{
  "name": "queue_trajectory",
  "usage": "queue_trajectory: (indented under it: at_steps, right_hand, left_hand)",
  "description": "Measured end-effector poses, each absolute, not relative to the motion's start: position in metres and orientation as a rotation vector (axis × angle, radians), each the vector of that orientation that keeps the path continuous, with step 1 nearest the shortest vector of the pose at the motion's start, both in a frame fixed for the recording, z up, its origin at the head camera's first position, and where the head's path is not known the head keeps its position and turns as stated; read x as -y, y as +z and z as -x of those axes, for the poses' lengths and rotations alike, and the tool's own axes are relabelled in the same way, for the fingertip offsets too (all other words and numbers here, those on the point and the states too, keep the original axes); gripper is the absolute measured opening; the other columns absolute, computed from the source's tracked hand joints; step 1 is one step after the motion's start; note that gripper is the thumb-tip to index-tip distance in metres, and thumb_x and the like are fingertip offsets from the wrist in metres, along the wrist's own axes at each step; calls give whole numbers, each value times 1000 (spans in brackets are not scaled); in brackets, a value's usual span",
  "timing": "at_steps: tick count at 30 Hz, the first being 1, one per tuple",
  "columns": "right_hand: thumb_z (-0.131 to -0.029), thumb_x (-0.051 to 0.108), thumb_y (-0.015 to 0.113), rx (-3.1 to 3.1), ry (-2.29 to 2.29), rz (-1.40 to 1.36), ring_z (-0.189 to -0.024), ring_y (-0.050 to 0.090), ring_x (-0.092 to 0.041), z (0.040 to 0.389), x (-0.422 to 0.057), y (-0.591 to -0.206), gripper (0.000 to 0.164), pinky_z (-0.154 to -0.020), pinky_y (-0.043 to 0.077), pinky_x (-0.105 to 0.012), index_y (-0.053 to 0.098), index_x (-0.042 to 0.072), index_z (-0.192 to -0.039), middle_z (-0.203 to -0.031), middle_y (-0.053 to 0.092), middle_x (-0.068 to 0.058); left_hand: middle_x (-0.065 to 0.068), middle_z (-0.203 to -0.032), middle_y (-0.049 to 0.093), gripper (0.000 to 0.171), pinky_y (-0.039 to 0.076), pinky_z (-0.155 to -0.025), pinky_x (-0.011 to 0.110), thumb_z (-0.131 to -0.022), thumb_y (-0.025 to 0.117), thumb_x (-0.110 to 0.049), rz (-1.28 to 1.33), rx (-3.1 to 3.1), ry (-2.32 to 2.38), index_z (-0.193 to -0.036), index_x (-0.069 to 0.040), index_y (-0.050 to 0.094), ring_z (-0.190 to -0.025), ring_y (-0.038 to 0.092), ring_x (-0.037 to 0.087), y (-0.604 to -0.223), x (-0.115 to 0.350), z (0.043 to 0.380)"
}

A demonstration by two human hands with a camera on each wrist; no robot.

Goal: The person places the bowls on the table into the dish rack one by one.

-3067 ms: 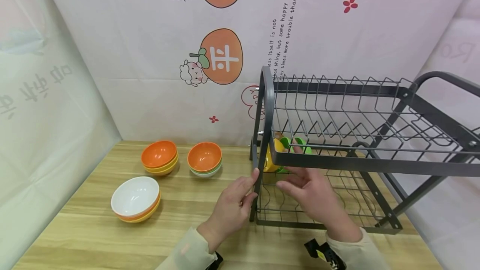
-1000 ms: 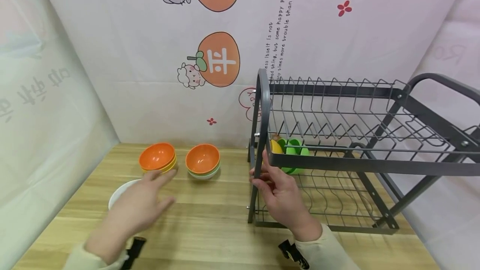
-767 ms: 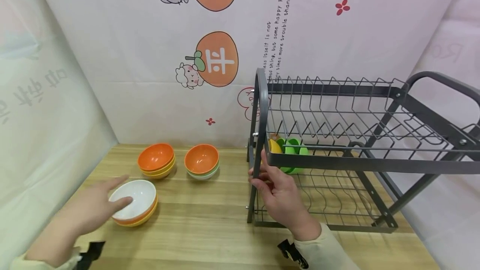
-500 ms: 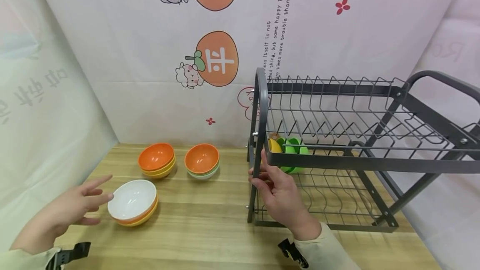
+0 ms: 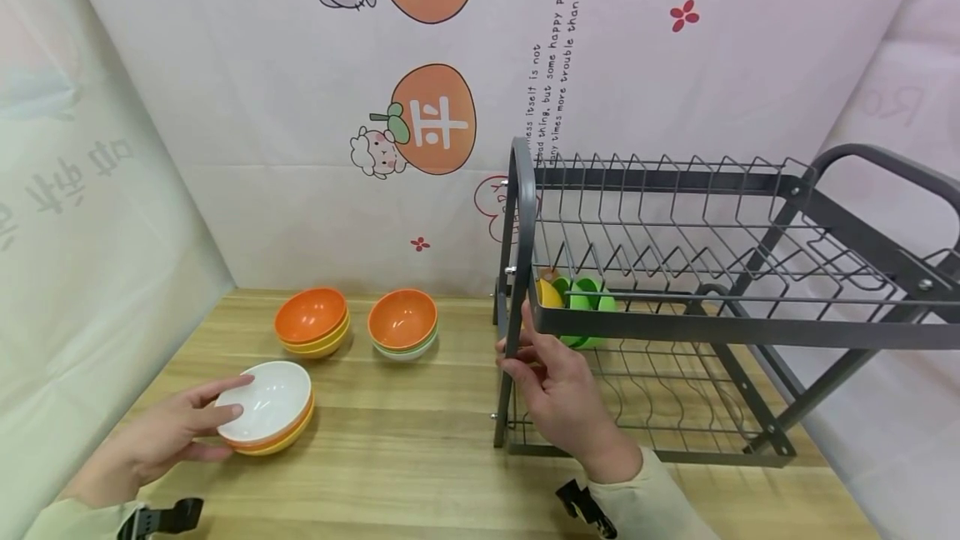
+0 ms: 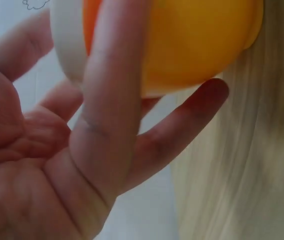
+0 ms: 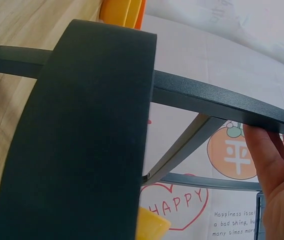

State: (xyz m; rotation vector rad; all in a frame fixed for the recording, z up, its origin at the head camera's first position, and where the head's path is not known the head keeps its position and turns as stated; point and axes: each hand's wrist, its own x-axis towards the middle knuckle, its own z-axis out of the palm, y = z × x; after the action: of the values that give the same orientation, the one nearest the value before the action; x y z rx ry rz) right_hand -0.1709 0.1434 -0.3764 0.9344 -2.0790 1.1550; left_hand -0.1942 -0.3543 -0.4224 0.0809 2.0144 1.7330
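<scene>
At the left, a stack with a white bowl (image 5: 264,407) on top and orange and yellow bowls beneath stands tilted on the table. My left hand (image 5: 168,432) is at its left side, with fingertips at the white rim. In the left wrist view, my spread, fairly straight fingers lie along the yellow bowl (image 6: 192,45). My right hand (image 5: 558,390) grips the left front post of a dark two-tier dish rack (image 5: 735,327), thumb and fingers around the bar. The right wrist view shows that hand at the post (image 7: 207,95) too.
Behind stand two more stacks, one with an orange bowl (image 5: 311,315) over yellow, another with an orange bowl (image 5: 402,319) over green and white. Inside the rack's lower tier sit a yellow piece (image 5: 550,294) and green pieces (image 5: 592,302) of dishware. A printed cloth (image 5: 300,215) hangs behind.
My left hand has left the rack post and come across to the white-topped stack, first passing to its left. My right hand has moved from inside the rack to its left post.
</scene>
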Motion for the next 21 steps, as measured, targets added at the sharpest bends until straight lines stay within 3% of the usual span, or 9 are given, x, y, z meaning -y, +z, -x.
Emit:
queue_trajectory:
  at_steps: [4, 8, 14, 21]
  right_hand:
    - [-84, -15, 70, 2077, 1152, -936, -82, 67, -16, 171, -143, -376, 93, -62, 57, -23, 24, 15, -160, -108, 67, -8]
    - [-85, -14, 69, 2072, 1159, -939, -85, 68, -20, 171, -143, -376, 93, -68, 59, -26, 23, 16, -160, -109, 67, -7]
    - [-85, -15, 69, 2073, 1156, -940, -85, 68, -19, 171, -143, -376, 93, -67, 59, -25, 22, 16, -160, -109, 66, -6]
    - [-86, -13, 69, 2089, 1147, -925, -83, 67, -16, 170, -143, -376, 92, -60, 56, -22, 23, 16, -160, -108, 67, -6]
  left_hand:
    - [35, -144, 23, 58, 60, -76, 43, -98, 60, -7, -71, -2073, 1714, -153, -12, 42, -92, 65, 26, -421, 347, 193]
    - [37, -145, 15, 71, 61, -73, 43, -93, 55, 5, -12, -2171, 1659, -154, 8, 20, -84, 61, 27, -415, 338, 191]
    - [42, -143, 17, 73, 61, -68, 43, -85, 44, 13, 56, -2293, 1573, -153, 11, 18, -80, 61, 30, -407, 327, 190]
    - [42, -142, 18, 68, 61, -68, 45, -90, 44, 9, 58, -2302, 1568, -153, 11, 19, -82, 62, 31, -406, 326, 189]
